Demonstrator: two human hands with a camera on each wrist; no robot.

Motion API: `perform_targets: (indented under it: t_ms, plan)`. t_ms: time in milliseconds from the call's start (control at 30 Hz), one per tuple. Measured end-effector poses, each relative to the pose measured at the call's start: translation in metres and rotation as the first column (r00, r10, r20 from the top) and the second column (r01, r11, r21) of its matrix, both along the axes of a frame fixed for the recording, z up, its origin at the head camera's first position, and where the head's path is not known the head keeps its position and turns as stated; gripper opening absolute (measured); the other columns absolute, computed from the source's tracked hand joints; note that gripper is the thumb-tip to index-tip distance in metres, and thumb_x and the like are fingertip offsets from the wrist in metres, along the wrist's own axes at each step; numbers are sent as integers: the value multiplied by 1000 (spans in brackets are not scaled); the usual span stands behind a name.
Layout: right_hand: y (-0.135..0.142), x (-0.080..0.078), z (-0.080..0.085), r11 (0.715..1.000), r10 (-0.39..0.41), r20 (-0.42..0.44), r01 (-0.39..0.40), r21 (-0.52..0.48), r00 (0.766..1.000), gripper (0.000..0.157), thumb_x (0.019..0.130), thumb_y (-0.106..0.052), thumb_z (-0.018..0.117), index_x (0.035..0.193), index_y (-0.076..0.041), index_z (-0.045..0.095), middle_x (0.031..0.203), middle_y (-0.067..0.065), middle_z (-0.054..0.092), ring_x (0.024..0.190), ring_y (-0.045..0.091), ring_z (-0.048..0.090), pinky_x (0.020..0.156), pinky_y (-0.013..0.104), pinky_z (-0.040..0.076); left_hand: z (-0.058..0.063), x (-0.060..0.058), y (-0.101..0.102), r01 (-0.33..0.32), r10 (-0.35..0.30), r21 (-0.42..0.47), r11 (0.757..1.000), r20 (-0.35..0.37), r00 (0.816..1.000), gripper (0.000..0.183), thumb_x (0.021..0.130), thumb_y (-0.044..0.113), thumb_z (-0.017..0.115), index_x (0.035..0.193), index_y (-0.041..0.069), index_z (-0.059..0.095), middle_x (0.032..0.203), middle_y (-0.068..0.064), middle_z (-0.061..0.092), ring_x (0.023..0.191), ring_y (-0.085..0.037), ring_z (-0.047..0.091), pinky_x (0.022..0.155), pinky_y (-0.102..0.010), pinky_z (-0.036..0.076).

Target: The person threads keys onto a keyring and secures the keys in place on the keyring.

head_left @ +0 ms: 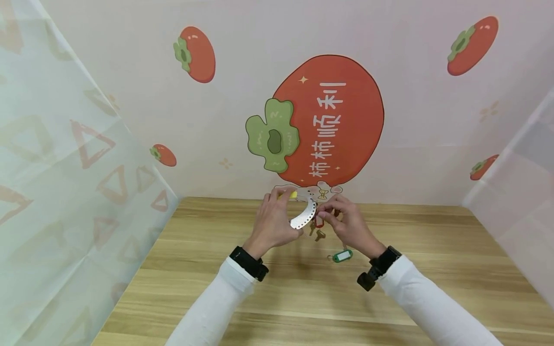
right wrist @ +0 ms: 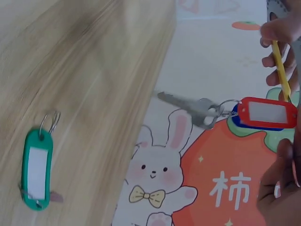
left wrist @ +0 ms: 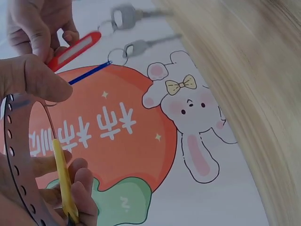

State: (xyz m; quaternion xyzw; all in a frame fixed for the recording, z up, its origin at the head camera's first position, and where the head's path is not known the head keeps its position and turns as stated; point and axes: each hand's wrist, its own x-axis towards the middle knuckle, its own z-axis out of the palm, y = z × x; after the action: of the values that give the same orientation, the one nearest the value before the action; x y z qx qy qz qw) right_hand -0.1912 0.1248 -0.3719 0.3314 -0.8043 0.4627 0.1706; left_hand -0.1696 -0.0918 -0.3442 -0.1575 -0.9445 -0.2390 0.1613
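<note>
Two hands meet mid-air over the back of the table, and on the left the left hand (head_left: 273, 218) is clamped around a white curved band (head_left: 305, 216), a yellow strip (head_left: 294, 194) showing by its fingers. Fingers take the far side, thumb the near one, presumably to steady the band and leave its row of holes facing right.

Just beside that holed edge, the red tag (right wrist: 267, 113) is up off the wood, a blue tag (left wrist: 89, 74) close against it, two keys (head_left: 320, 235) dangling below. Now the right hand (head_left: 350, 226), thumb and finger closed in a pinch at the red tag's upper end; holding it there seems to let the keys hang free. Beneath that hand, the green tag (head_left: 343, 256) lies on the wood, its wire loop (head_left: 330, 257) pointing left.

Edges now: the left panel (head_left: 56, 144) slants well clear of the left arm, the back wall (head_left: 233, 115) stands close behind the fingers, so the easier room looks sideways or toward the body, across bare table (head_left: 433, 269) on the right.
</note>
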Motion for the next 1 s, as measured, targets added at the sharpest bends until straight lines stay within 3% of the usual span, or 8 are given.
perform_targets:
  t_ms: [133, 267, 367, 433, 633, 767, 1000]
  plan:
    - [-1, 1, 6, 999, 12, 147, -17, 36, 989, 7, 95, -3, 69, 93, -5, 75, 87, 1, 60, 77, 18, 53, 67, 29, 48, 0, 1, 0, 8, -10, -37, 999, -41, 999, 92, 61, 23, 91, 144, 12, 52, 141, -13, 48, 115, -34, 51, 84, -48, 50]
    - [-1, 2, 12, 999, 23, 331, -34, 27, 943, 7, 97, -4, 66, 96, -1, 73, 92, 5, 61, 81, 26, 56, 69, 30, 49, -1, 2, 1, 5, -11, -72, 997, -73, 997, 91, 61, 24, 91, 142, 12, 52, 138, -13, 49, 112, -33, 51, 82, -45, 50]
    - [-1, 2, 15, 998, 36, 396, -49, 24, 918, 10, 99, -7, 64, 102, -1, 71, 98, 7, 63, 87, 28, 59, 75, 32, 52, -1, 1, 1, 1, -6, -81, 997, -72, 997, 92, 61, 26, 92, 142, 13, 51, 139, -13, 49, 111, -32, 51, 82, -45, 49]
    - [0, 2, 14, 998, 44, 394, -58, 23, 918, 11, 100, -8, 64, 104, -2, 71, 100, 7, 64, 89, 28, 60, 77, 33, 52, -2, 1, 0, 2, -6, -71, 997, -64, 998, 93, 61, 27, 92, 143, 14, 51, 140, -13, 49, 111, -32, 52, 83, -45, 49]
    - [1, 1, 4, 999, 38, 298, -38, -4, 954, 11, 97, -10, 69, 105, -6, 75, 100, 5, 67, 85, 22, 55, 73, 30, 48, 0, 1, 0, -14, 14, -6, 1000, 14, 1000, 91, 63, 26, 90, 145, 17, 51, 140, -12, 49, 111, -33, 52, 84, -47, 48]
    - [0, 1, 1, 999, 35, 258, -24, -42, 965, 10, 97, -8, 67, 103, -6, 75, 98, 5, 67, 85, 22, 54, 71, 30, 46, 2, 1, 0, -17, 16, 22, 1000, 47, 999, 91, 63, 26, 90, 145, 17, 52, 137, -14, 51, 109, -33, 53, 81, -47, 49]
    - [0, 2, 9, 1000, 26, 273, -24, -10, 962, 8, 98, -5, 65, 99, -3, 73, 95, 6, 63, 84, 21, 54, 71, 30, 48, 1, 2, 0, -11, 11, 1, 1000, 1, 1000, 94, 60, 27, 93, 144, 15, 52, 138, -13, 50, 112, -33, 52, 81, -46, 49]
